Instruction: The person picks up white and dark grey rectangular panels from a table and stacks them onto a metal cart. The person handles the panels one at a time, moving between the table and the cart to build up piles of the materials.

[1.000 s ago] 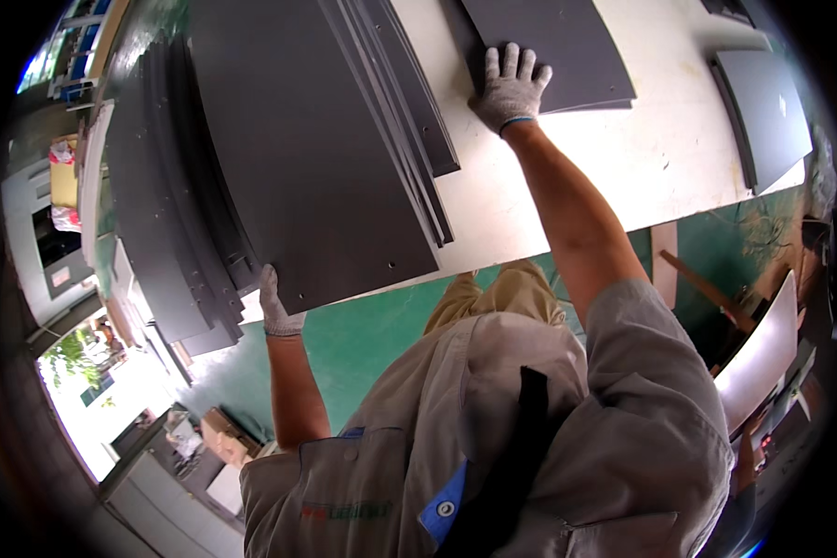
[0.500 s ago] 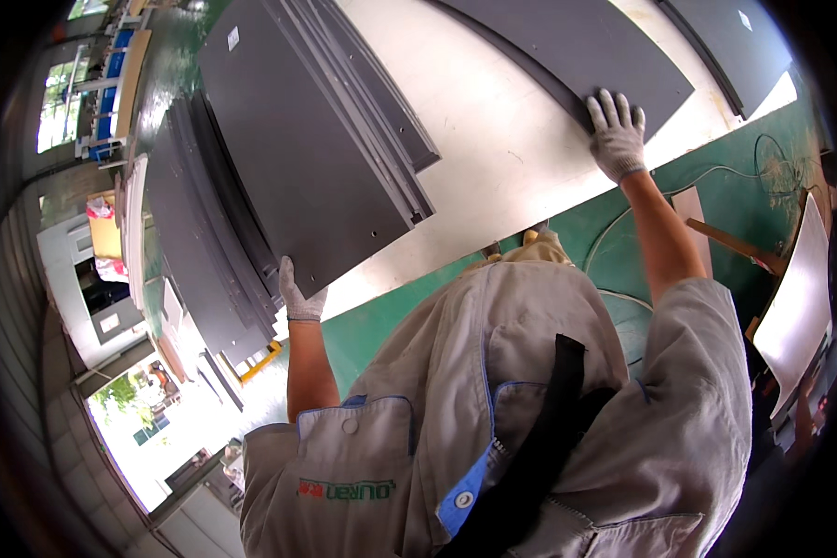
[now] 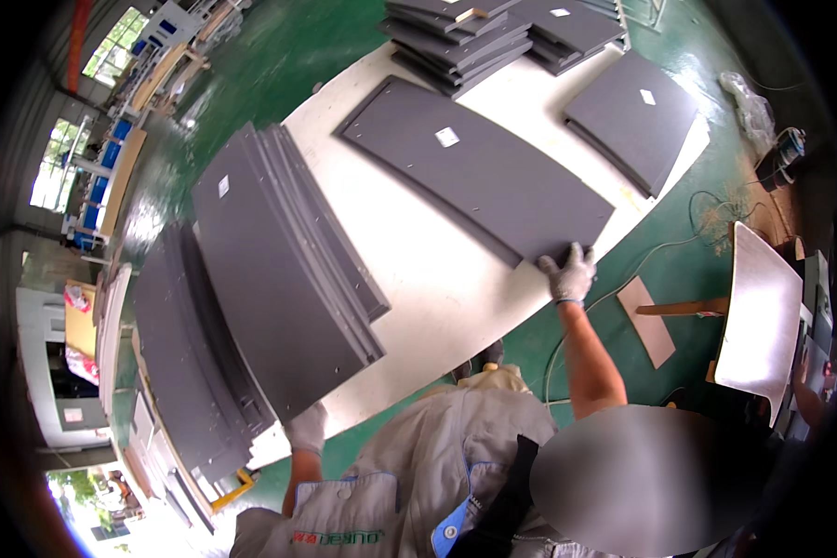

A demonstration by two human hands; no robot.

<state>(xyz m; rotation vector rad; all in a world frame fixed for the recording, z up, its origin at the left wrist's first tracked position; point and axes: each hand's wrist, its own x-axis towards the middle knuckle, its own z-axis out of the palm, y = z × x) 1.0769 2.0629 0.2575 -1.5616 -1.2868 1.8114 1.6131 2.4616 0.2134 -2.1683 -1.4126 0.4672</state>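
Note:
Both my hands wear pale work gloves. My left hand (image 3: 308,427) is at the near end of a stack of long dark grey panels (image 3: 268,270); the top panel's edge hides its fingers, so I cannot tell its grip. My right hand (image 3: 570,272) touches the near edge of another long dark grey panel (image 3: 479,172), fingers spread by its corner. That panel lies flat, with small holes along one side and a white label. Both lie on a wide white tabletop (image 3: 414,349).
More curved dark panels (image 3: 181,349) stand at the left. Further dark panels are stacked at the far side (image 3: 460,46) and far right (image 3: 637,116). On the green floor (image 3: 623,335) at right are a cable, a pinkish board (image 3: 646,321) and a pale curved panel (image 3: 761,316).
The view has shifted to show more of the far table. My right hand's fingers reach less far over the panel. My left hand's fingers have gone from visible to hidden at the stack's edge.

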